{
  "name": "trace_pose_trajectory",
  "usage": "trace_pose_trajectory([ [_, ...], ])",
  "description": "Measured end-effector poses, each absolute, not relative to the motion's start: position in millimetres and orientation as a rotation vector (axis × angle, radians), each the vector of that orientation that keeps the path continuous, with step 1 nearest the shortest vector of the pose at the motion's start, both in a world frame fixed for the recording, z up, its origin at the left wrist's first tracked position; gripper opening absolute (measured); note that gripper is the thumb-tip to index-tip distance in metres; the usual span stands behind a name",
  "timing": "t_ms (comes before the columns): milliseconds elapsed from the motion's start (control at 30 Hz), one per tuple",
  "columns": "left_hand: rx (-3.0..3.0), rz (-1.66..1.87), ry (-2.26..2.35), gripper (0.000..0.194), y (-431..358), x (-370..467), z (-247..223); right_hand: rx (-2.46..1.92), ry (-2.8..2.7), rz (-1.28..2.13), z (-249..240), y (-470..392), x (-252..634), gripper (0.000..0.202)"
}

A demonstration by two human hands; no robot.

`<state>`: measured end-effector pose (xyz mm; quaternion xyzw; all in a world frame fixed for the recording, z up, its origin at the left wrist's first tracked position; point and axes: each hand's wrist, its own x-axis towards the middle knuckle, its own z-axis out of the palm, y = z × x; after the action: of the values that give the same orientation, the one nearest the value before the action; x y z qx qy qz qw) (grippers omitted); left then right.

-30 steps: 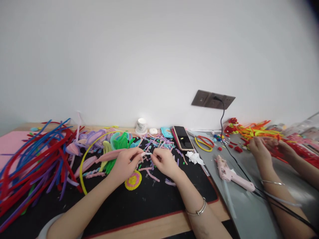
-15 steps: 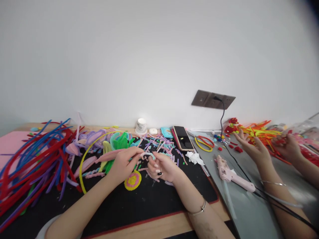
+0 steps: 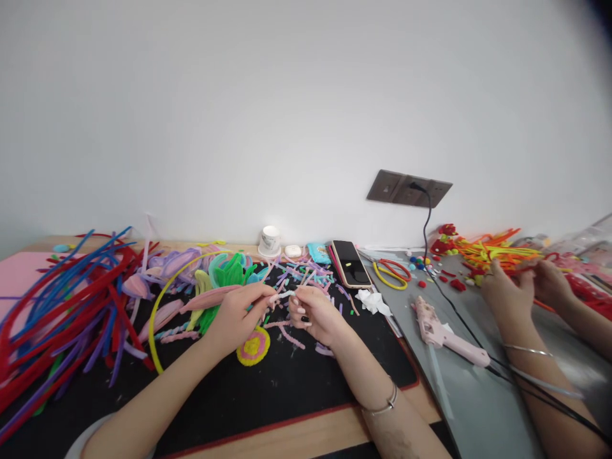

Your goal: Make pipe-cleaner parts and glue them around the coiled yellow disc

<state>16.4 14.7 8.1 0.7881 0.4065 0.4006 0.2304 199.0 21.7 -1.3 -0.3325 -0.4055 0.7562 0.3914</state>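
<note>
The head view showed a wooden bench [image 3: 306, 441] against a plain pale wall [image 3: 306, 115], its top mostly covered by a black mat [image 3: 287, 398] with a red edge; a grey bench [image 3: 482, 408] adjoined it on the right. From a dark socket plate [image 3: 410, 188], a black cord [image 3: 425, 236] ran down beside a pink glue gun [image 3: 447, 335]. Above the mat, the left hand [image 3: 246, 312] and right hand [image 3: 318, 315] pinched a short pale fuzzy strip [image 3: 285, 294] between them, fingertips hiding its 2 ends. Just below lay a yellow-and-pink disc [image 3: 253, 346]. Red, blue and purple strips [image 3: 95, 299] sprawled at the left, and a yellow stem [image 3: 157, 319] arched near the left forearm, which blocked part of the mat. Behind the hands were cut scraps [image 3: 308, 274], a white cup [image 3: 270, 240], a blue packet [image 3: 319, 253] and a phone [image 3: 351, 264]. Scissors [image 3: 393, 273] and crumpled tissue [image 3: 373, 302] lay further right, well short of a co-worker's 2 hands [image 3: 509, 293], which were beside orange and yellow strips [image 3: 497, 248].
</note>
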Motion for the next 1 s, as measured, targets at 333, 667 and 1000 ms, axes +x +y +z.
trace_pose_trajectory([
  [333,1.508,0.831,0.932,0.023,18,18,11,-1.134,-1.777,0.575,10,16,201,0.024],
  [667,1.631,0.700,0.929,0.017,15,21,11,-1.152,-1.841,0.756,4,20,202,0.026],
  [1000,1.970,0.833,1.016,0.027,10,22,13,-1.129,-1.924,0.742,13,10,194,0.025],
])
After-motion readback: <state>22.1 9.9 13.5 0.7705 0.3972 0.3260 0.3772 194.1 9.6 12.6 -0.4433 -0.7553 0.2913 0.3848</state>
